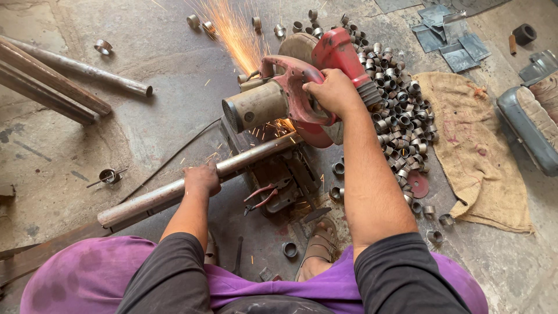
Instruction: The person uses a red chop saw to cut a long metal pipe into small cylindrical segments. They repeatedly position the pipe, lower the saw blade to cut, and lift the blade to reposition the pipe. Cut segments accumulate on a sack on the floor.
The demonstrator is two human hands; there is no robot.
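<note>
Steel pipe (174, 192) lies across the red chop saw (290, 96) base on the floor, with our left hand (201, 179) fingers wrapped over it just beside the blade. Our right hand (332, 92) fingers grip the saw handle, sparks (235, 32) flying beside the pile of cut rings (401, 122).

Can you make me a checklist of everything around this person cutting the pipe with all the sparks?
Surface: stained grey concrete floor, dusty and scuffed.
Job's things: red chop saw throwing sparks; long steel pipe lying under its blade.
Clutter: big pile of cut metal rings, loose rings nearby, red-handled pliers, spare cutting disc, burlap sack, metal sheet scraps.
Grippers: left hand gripping the pipe; right hand gripping the saw handle.
Cables: thin dark cord running across the floor from the saw.
Surroundings: more pipes at left; sandalled foot close to the saw.
</note>
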